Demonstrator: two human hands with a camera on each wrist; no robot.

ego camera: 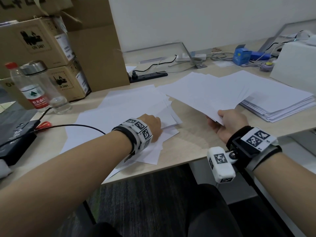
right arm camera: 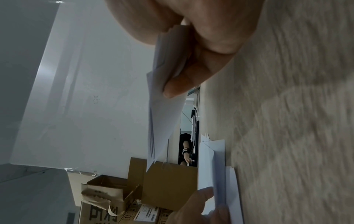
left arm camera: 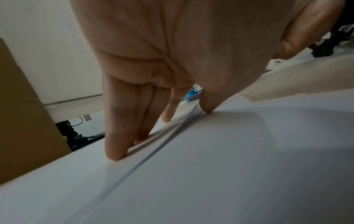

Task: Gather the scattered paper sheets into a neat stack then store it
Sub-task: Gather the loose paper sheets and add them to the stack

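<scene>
Several loose white sheets (ego camera: pixel 119 106) lie spread over the left half of the wooden desk (ego camera: pixel 191 142). My left hand (ego camera: pixel 150 125) rests on them; in the left wrist view its straight fingers (left arm camera: pixel 114 151) and thumb press on overlapping sheet edges (left arm camera: pixel 210 151). My right hand (ego camera: pixel 227 122) holds a fanned bundle of sheets (ego camera: pixel 213 93) just above the desk, thumb on top and fingers beneath. The right wrist view shows that pinch on the bundle (right arm camera: pixel 164 115), with the left hand (right arm camera: pixel 199 209) and the flat sheets (right arm camera: pixel 210 174) beyond. A thicker paper stack (ego camera: pixel 282 103) lies under the bundle's far end.
Cardboard boxes (ego camera: pixel 42 40) stand at the back left, with a plastic water bottle (ego camera: pixel 32 93) and a clear flask (ego camera: pixel 46 86) before them. A black power strip (ego camera: pixel 148 75), cables, a blue box (ego camera: pixel 242 56) and a white box (ego camera: pixel 294 65) line the back. A black device (ego camera: pixel 15 139) lies left.
</scene>
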